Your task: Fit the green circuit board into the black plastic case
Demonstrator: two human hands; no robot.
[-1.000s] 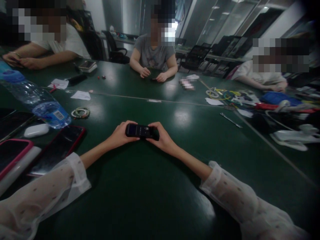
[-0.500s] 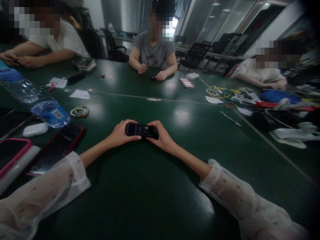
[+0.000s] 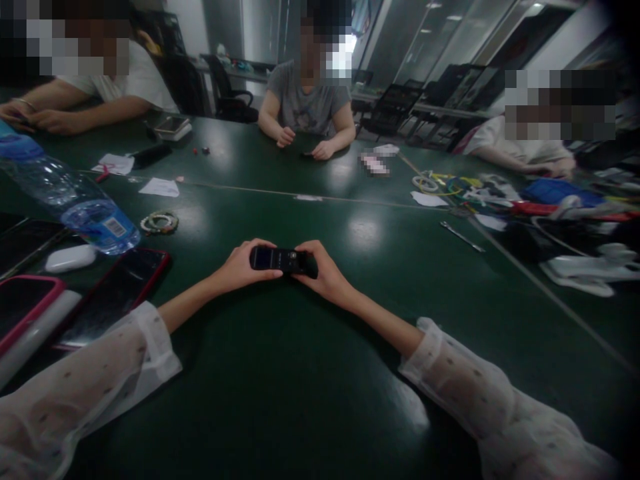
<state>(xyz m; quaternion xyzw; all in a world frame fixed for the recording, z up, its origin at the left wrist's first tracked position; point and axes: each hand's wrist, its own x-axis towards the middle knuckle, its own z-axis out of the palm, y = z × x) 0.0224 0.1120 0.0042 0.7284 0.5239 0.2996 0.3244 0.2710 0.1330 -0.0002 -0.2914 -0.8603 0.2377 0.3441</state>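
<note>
A small black handheld device (image 3: 284, 261) with a dark screen and a few controls lies sideways between my two hands over the green table. My left hand (image 3: 253, 263) is closed around its left end, thumb along the near edge. On the other end, my right hand (image 3: 320, 268) grips with the thumb below and the fingers on top, hiding part of it. A beaded bracelet (image 3: 159, 223) lies on the table beyond my left hand. Off to the right of my right hand is a metal wrench (image 3: 461, 236).
At the left are a water bottle (image 3: 95, 213), a white earbud case (image 3: 71, 258) and a red-edged phone (image 3: 115, 293). Tangled cables (image 3: 450, 187) and a blue bundle (image 3: 563, 192) lie at the right. Three people sit across the green table (image 3: 280, 400).
My hands and the black device stay in practically the same place. The person opposite has barely shifted a hand.
</note>
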